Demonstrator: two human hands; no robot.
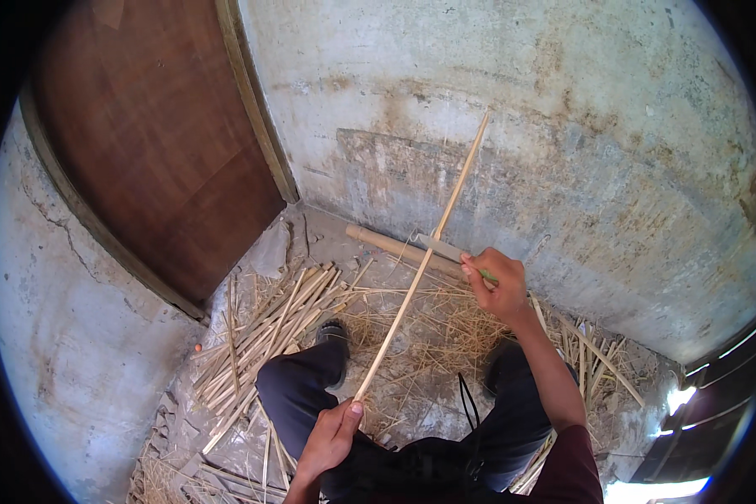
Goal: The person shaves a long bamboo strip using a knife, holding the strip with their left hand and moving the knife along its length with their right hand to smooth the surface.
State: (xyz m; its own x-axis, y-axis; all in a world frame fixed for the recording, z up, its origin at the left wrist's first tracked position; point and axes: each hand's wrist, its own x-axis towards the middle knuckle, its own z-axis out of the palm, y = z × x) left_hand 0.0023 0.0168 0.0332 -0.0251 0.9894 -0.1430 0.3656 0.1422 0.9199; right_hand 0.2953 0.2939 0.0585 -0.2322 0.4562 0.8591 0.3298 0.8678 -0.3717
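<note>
A long, thin, pale bamboo strip [406,307] slants up and away from my lap toward the wall. Its near end sits in my left hand [331,437], which is closed around it with the thumb on top. My right hand [497,286] grips a knife by its green handle, most of which the fingers hide. The knife's flat grey blade [442,246] lies across the strip about midway along, touching it. A thin curled shaving [414,238] shows by the blade's tip.
Bamboo strips [269,336] are heaped left of my legs, with more strips [592,361] at the right. Shavings [428,336] litter the floor between my feet. A thick bamboo pole [378,239] lies along the stained wall [512,67]. A brown door [160,143] stands at the left.
</note>
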